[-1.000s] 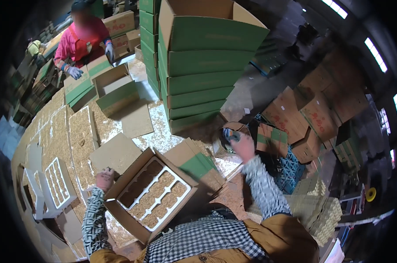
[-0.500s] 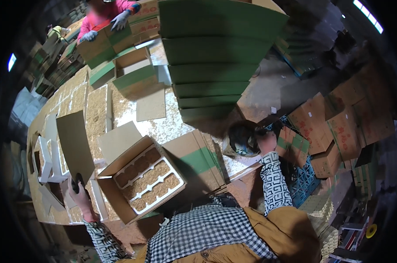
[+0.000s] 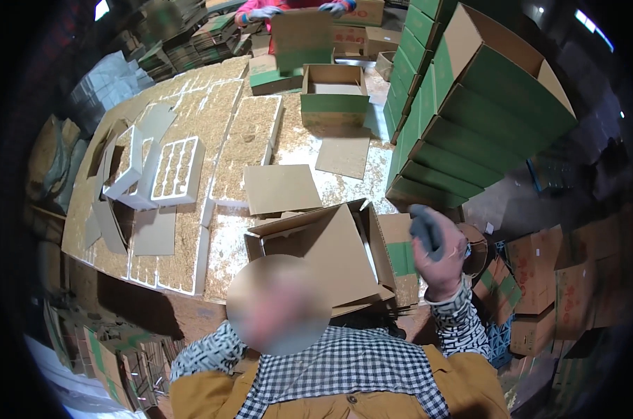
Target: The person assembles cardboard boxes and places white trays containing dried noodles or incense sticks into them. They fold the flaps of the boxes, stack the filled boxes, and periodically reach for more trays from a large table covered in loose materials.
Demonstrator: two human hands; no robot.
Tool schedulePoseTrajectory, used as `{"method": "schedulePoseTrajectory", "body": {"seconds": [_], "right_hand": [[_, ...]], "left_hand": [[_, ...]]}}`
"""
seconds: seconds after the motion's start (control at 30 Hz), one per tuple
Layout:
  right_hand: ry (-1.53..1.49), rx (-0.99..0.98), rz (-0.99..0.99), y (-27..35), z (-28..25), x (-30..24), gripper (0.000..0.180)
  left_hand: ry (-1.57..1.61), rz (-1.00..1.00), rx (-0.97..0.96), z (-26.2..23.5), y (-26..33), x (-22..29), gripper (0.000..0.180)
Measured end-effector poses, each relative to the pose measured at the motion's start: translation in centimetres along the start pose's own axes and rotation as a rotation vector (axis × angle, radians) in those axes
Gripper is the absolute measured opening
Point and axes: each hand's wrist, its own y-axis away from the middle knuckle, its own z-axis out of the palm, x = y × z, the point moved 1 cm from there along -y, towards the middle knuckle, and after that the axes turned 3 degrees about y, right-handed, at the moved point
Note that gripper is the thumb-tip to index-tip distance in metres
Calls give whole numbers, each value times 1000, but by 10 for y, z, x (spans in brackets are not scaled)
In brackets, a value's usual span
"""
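Note:
In front of me sits an open cardboard box (image 3: 374, 246), with a flat cardboard sheet (image 3: 337, 257) lying tilted across its opening and hiding most of the inside. At the box's near left corner is my left hand (image 3: 278, 305); a round blur covers its fingers, so I cannot make out its grip. Just right of the box my right hand (image 3: 440, 253) is raised, its fingers curled and dark grey coverings on the fingertips. What it holds, if anything, is hidden. Flattened green-banded cartons (image 3: 400, 255) lie under the box's right side.
White foam trays (image 3: 179, 170) with brown grainy filling stand on the table (image 3: 231, 244) at left, among loose cardboard pieces (image 3: 154, 230). Tall green cartons (image 3: 484, 133) rise at back right. Across the table, a person's gloved hands (image 3: 334, 9) hold a carton. A basket (image 3: 474, 244) stands at right.
The cardboard sheet has gone from the left into the box, covering its filled white tray. My left hand moved right to the box. My right hand left the basket and rose. The view turned left.

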Motion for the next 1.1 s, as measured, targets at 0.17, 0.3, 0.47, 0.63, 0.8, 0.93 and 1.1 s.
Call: {"method": "schedulePoseTrajectory", "body": {"seconds": [0.17,0.3,0.47,0.63,0.8,0.93,1.1], "right_hand": [[746,-1066,-302,28,116,17,34],[-212,-863,-88,-10,62,25,29],[-265,-926,237,42,78,96,48],[187,-599,374,84,130,193,77],[-481,-382,313,79,162,125,95],[-545,-29,-57,-64,-27,-18,88],[-171,709,-487,-157,-274,-33,45]], "left_hand": [[532,-108,-78,-12,-19,-18,32],[513,-240,-83,-40,-5,-33,27],[154,-164,67,10,-2,-56,31],[315,-516,599,70,-1,-90,76],[1300,-654,643,101,44,-179,51],[1720,-108,578,-52,-78,-56,44],[1150,348,400,-127,-296,80,53]]}}
